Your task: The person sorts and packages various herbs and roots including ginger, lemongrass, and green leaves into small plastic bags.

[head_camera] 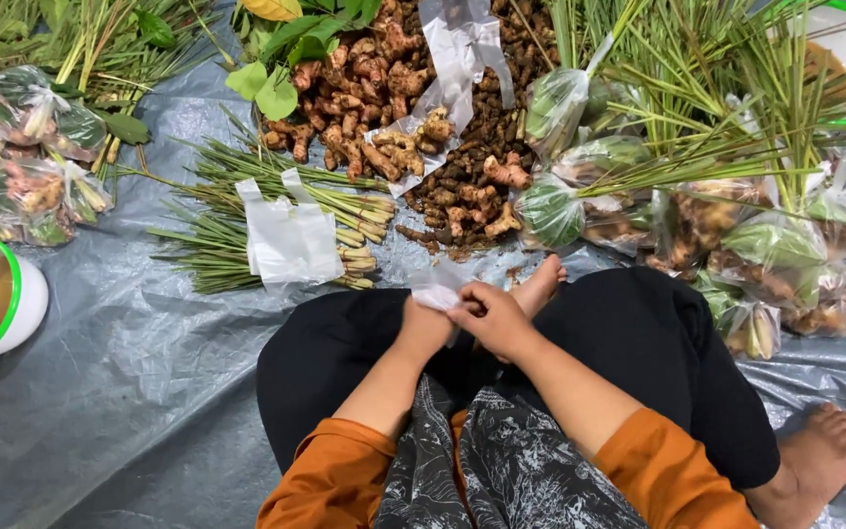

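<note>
Both hands meet over my crossed legs in black trousers. My left hand (421, 328) and my right hand (492, 318) pinch a small clear plastic bag (437, 290) between the fingers; the bag looks empty. Just beyond it lie a heap of ginger-like roots (364, 98), a heap of darker small rhizomes (467, 186) and a bundle of lemongrass stalks (247, 211) with a stack of clear bags (291, 240) resting on top.
Filled clear packets of herbs and roots (775, 245) pile up at the right and more packets (22, 167) at the left. A white bowl with green rim (23, 294) holds brown liquid at left. A grey plastic sheet (129, 392) covers the ground. My bare foot (815, 460) rests lower right.
</note>
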